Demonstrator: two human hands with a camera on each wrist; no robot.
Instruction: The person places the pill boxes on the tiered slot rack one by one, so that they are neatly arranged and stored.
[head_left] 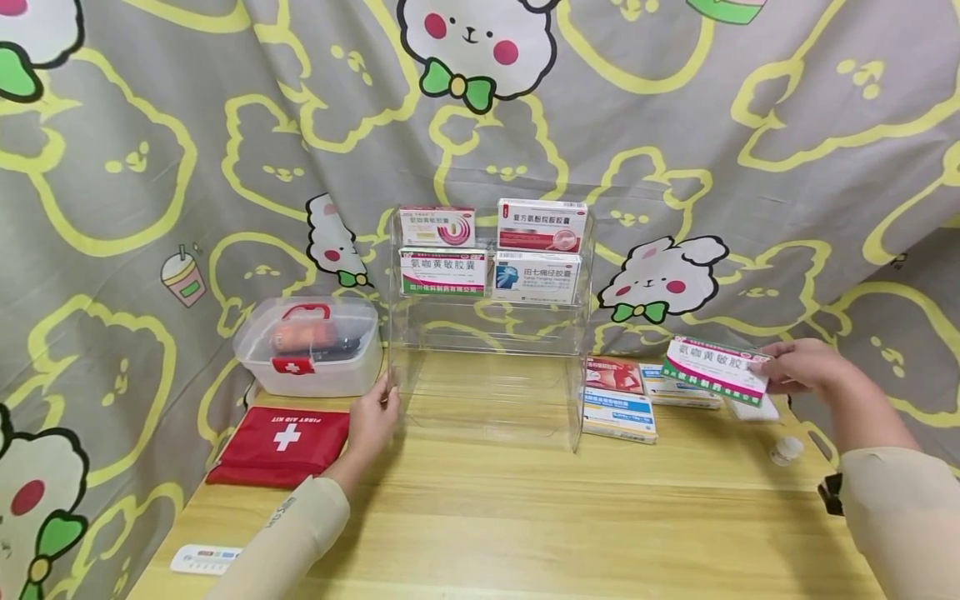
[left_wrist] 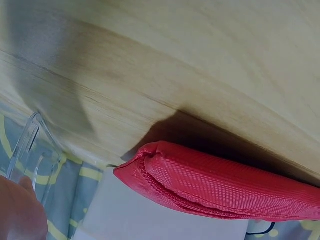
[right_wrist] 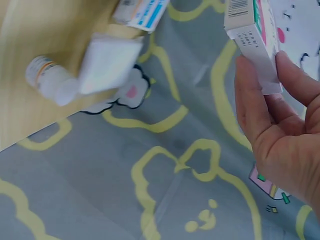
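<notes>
In the head view my right hand pinches a medicine box, white, pink and green, above the right side of the table. The right wrist view shows the box's end between thumb and fingers. My left hand holds the left side edge of a clear tiered display stand; its fingertips are partly hidden. On the upper tiers stand a pink-and-white box, a red-and-white box, a green-striped box like the held one, and a white-and-teal box. The lower tiers hold nothing.
Left of the stand are a clear-lidded first aid box, a red first aid pouch and a white test strip card. To the right lie a red box, blue-and-white boxes, a white packet and a small bottle.
</notes>
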